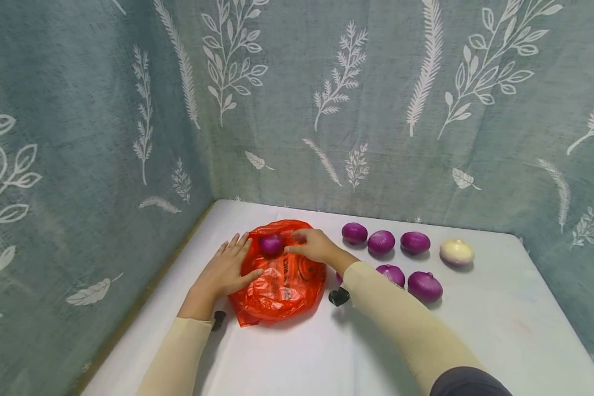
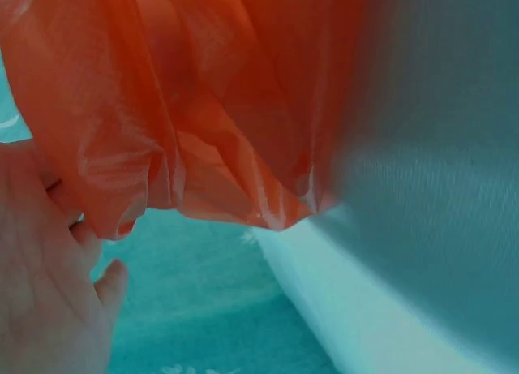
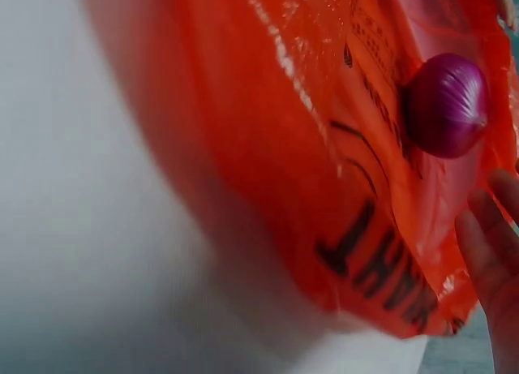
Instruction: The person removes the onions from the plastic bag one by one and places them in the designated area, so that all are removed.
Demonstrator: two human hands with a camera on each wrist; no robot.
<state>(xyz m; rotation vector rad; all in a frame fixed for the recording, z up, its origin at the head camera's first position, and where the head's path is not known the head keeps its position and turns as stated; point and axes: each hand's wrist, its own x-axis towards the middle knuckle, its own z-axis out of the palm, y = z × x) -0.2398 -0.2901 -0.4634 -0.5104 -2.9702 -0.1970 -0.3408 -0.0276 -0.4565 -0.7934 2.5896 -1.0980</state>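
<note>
An orange-red plastic bag (image 1: pixel 282 280) with dark printing lies spread on the white table. On it, towards its far side, sits a shiny red onion (image 1: pixel 271 244), also visible in the right wrist view. My left hand (image 1: pixel 227 269) rests at the bag's left edge, fingers stretched out and thumb apart; in the left wrist view its fingers touch the plastic. Over the bag's right side is my right hand (image 1: pixel 317 246), its fingertips pointing at the onion. In the right wrist view those fingers (image 3: pixel 486 236) are fairly straight, with a gap between them and the onion.
Several more red onions (image 1: pixel 381 242) lie right of the bag, one partly hidden behind the right forearm. A cream-coloured bulb (image 1: pixel 457 252) sits farther right. Leaf-patterned cloth (image 1: pixel 297 137) walls the table's (image 1: pixel 500 330) back and left sides.
</note>
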